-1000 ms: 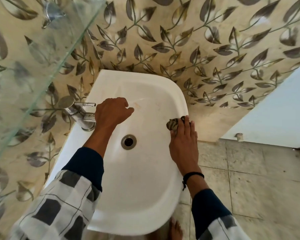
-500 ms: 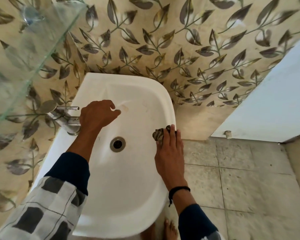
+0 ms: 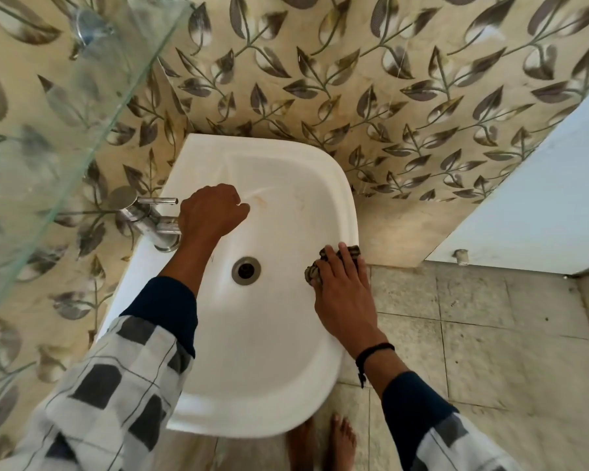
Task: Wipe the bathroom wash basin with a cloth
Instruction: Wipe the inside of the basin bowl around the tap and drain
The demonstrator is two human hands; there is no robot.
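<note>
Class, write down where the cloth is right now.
In the head view, the cloth lies on the right rim of the wash basin, pressed under the right hand, to the right of the drain.

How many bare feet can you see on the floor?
2. Both stand on the floor tiles just in front of the wash basin. The right foot shows its toes clearly. The left foot beside it is blurred and may be partly hidden under the rim.

2 loose white sleeves [image 3: 109, 385] have big grey and black squares. Dark blue cuffs [image 3: 165, 311] stick out of them. A thin black band [image 3: 374, 351] circles the wrist by the right hand [image 3: 346, 300]. 2 feet [image 3: 344, 440] are bare.
</note>
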